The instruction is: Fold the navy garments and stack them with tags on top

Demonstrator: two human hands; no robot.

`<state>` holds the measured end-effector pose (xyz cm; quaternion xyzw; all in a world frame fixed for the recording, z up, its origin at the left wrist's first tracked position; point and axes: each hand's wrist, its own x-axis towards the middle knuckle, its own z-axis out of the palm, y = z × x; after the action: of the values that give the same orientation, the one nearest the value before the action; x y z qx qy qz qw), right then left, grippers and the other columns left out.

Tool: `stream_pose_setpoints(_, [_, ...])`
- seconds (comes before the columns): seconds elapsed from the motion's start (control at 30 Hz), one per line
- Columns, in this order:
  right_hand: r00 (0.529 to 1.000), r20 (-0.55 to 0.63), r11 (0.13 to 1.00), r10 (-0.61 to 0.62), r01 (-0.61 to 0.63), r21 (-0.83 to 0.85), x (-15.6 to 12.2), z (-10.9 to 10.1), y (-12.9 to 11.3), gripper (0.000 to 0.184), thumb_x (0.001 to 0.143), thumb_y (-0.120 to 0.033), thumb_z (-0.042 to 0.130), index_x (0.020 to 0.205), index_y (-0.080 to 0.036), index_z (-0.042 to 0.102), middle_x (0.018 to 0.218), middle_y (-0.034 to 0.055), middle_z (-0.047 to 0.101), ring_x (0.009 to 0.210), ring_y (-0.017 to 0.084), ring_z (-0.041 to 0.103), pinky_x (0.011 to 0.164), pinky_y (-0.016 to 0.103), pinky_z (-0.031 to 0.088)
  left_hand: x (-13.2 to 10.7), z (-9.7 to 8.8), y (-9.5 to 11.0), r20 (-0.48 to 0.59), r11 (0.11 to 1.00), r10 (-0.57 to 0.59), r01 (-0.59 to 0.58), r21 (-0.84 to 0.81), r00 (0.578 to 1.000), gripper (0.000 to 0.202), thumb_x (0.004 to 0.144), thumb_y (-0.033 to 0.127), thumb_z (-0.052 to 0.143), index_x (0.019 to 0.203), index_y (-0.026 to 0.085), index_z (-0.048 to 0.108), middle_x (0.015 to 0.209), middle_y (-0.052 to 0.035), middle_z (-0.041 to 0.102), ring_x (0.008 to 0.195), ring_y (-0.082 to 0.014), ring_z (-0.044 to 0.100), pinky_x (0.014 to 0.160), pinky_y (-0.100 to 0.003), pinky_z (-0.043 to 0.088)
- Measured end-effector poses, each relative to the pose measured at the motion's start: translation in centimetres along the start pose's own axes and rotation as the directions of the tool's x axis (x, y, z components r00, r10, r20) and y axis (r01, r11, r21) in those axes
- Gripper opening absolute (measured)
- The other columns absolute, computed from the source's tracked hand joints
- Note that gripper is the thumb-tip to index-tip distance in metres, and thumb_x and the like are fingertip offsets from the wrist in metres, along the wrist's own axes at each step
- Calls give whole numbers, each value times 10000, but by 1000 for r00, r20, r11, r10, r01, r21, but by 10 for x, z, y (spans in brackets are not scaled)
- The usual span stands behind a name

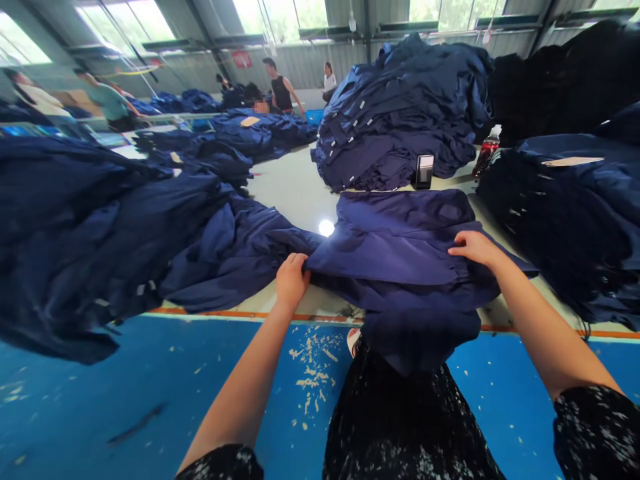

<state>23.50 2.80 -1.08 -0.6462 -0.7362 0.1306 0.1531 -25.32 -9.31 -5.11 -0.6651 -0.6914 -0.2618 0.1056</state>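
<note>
Left hand (293, 280) has its grip clenched on the near edge of a navy garment (395, 267), fingers curled over the cloth. Right hand (475, 248) sits further along the same garment, fingers (470, 245) spread across the top; thumb hidden, so can't tell if that grip is closed. Garment lies on the counter (295, 193), between the hands and past them, with a fold hanging over the front edge towards the person's black patterned clothing (400, 427). Orange strip (210, 313) runs along that edge, above a blue floor (125, 373) flecked with pale paint. Left of the hands, a big heap of navy cloth (100, 227) sprawls along the counter and almost meets the garment. Right, a navy pile (555, 213) carries a tan paper label (573, 161). Just past the garment, a phone (425, 171) stands upright beside a tall stack of navy garments (400, 113) with small white tags, and a red drink bottle (487, 152) leans near it. Black pile (550, 80) sits behind. Far end: more navy heaps (240, 133), a blue crate (315, 117), and co-workers, one in a dark tank top (281, 87), one in a white top (329, 79), one in a teal shirt (113, 100).
</note>
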Motion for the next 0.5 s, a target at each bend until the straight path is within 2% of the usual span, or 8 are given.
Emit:
stream_pose_setpoints(0.07, [980,-187,991,72,-50,122,7,-2,6,173,786,-337,685,863,-188,732,834,59,732,787,222,679,697,293,500,0,1,2,13,1000,5,-5,9,1000,266,706,58,529,915,206,599,979,-75,626,940,-256,629,810,-337,496])
stream_pose_setpoints(0.13, [933,-307,978,185,-143,155,15,-2,12,222,785,-303,651,938,-168,739,876,84,741,813,241,692,712,311,517,0,-1,4,41,999,25,-26,27,999,256,685,42,523,864,207,603,945,-75,615,920,-255,625,800,-342,496])
stream_pose_setpoints(0.17, [924,-319,975,211,-176,133,19,-1,15,239,765,-278,661,958,-164,742,907,100,746,845,252,701,740,321,527,0,-3,4,64,998,48,-50,31,997,256,674,37,524,847,206,610,932,-77,613,914,-256,623,801,-348,497])
stream_pose_setpoints(0.23, [939,-282,981,196,-191,44,23,5,23,264,734,-245,691,980,-169,750,968,126,754,928,272,713,817,340,538,4,-10,2,164,991,135,-133,-19,977,254,651,46,540,824,205,637,906,-72,617,895,-250,625,798,-348,503])
stream_pose_setpoints(0.3, [959,-235,985,157,-170,-36,23,15,29,271,756,-259,698,1009,-180,754,1022,142,758,997,287,717,877,356,540,14,-22,-4,301,965,239,-190,-183,923,242,652,93,563,830,208,681,897,-56,635,857,-222,632,763,-320,512])
stream_pose_setpoints(0.37, [965,-229,988,126,-143,-59,22,25,34,277,812,-302,676,1052,-185,750,1065,153,758,1031,298,720,894,371,544,33,-32,-9,349,915,284,-143,-378,893,223,716,196,587,891,206,724,926,-48,670,816,-193,638,716,-287,515])
stream_pose_setpoints(0.43, [962,-250,991,110,-124,-42,19,33,38,283,851,-335,649,1075,-189,743,1064,157,761,1031,305,723,885,385,551,61,-33,-11,283,871,223,-60,-488,933,264,802,324,588,970,186,738,937,-56,705,792,-182,640,705,-280,517])
stream_pose_setpoints(0.5, [954,-284,994,101,-109,-11,16,38,40,278,860,-344,638,1074,-197,738,1031,154,765,1011,309,725,872,396,553,96,-21,-7,190,866,140,-27,-499,972,319,846,406,584,996,167,733,883,-61,723,779,-186,638,732,-296,521])
